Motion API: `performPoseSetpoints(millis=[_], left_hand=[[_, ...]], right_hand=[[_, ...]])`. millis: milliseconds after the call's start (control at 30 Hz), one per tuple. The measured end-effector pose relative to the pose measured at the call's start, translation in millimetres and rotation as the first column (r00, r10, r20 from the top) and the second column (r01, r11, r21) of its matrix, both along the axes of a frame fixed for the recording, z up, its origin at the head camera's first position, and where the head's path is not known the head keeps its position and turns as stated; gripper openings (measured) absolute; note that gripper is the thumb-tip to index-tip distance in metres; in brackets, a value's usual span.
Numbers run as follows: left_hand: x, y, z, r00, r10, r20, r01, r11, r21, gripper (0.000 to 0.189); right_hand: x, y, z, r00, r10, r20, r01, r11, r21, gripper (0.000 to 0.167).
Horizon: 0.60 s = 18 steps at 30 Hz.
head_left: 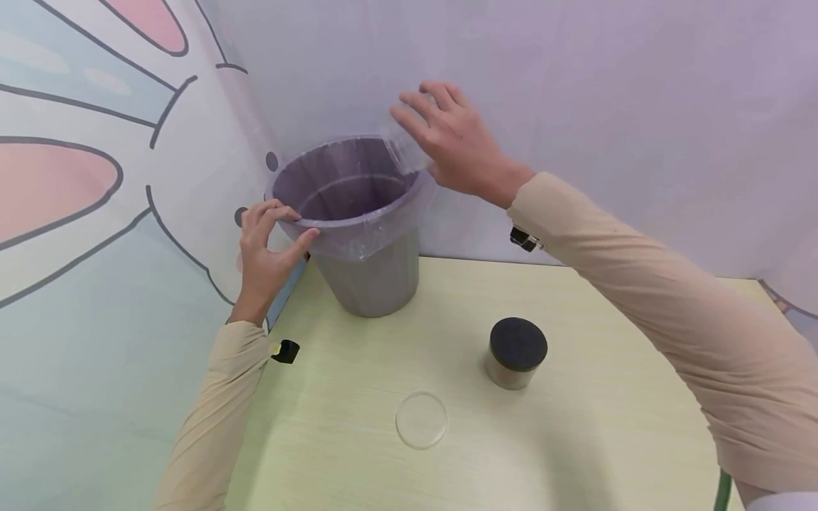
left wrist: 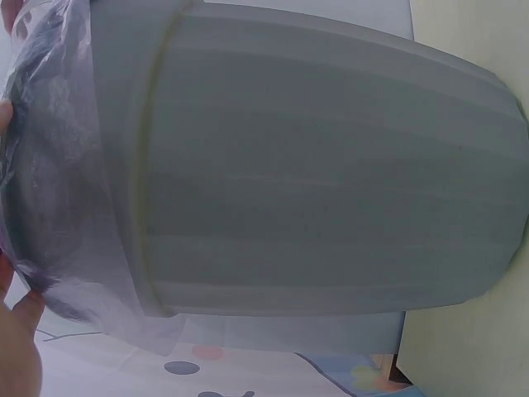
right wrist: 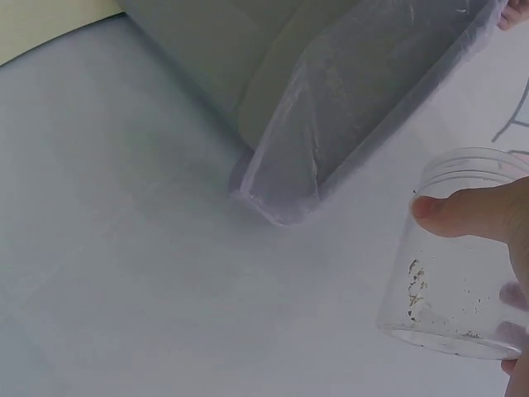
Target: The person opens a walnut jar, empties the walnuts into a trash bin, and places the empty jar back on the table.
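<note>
A grey trash can (head_left: 371,277) with a thin purple liner bag (head_left: 358,238) folded over its rim stands at the back left. My left hand (head_left: 265,245) pinches the lined rim on the near left side, thumb outside. Above the right of the rim, my right hand (head_left: 456,145) grips a clear plastic jar (right wrist: 459,281), tilted with its mouth toward the can. Small brown crumbs (right wrist: 416,285) cling to the inside of the jar wall. In the right wrist view the thumb lies across the jar just below its threaded neck.
On the pale yellow table (head_left: 345,426) stands another jar (head_left: 511,372) with a black lid (head_left: 518,343). A clear round disc (head_left: 422,420) lies flat nearer the front. A cartoon-printed wall (head_left: 128,341) rises close on the left, a plain pale wall (head_left: 607,142) behind.
</note>
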<state>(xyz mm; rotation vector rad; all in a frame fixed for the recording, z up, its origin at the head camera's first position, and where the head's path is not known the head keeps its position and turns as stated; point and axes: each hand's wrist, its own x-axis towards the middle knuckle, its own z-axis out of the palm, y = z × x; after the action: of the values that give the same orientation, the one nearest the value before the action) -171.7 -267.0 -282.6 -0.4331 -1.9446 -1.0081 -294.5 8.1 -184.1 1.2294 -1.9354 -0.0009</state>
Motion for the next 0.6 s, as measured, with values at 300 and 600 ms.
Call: performPoseSetpoints(millis=[300, 600], left_hand=[[-2.2, -6.8, -2.2, 1.0, 0.0, 0.006, 0.0, 1.0, -0.024, 0.026], [-3.6, -4.1, -2.6, 1.0, -0.014, -0.003, 0.013, 0.999, -0.034, 0.026]], right_hand=[[-1.8, -2, 6.4, 0.996, 0.001, -0.085, 0.003, 0.999, 0.048, 0.052], [0.6, -9, -5.7, 0.989, 0.005, -0.145, 0.019, 0.986, 0.164, 0.051]])
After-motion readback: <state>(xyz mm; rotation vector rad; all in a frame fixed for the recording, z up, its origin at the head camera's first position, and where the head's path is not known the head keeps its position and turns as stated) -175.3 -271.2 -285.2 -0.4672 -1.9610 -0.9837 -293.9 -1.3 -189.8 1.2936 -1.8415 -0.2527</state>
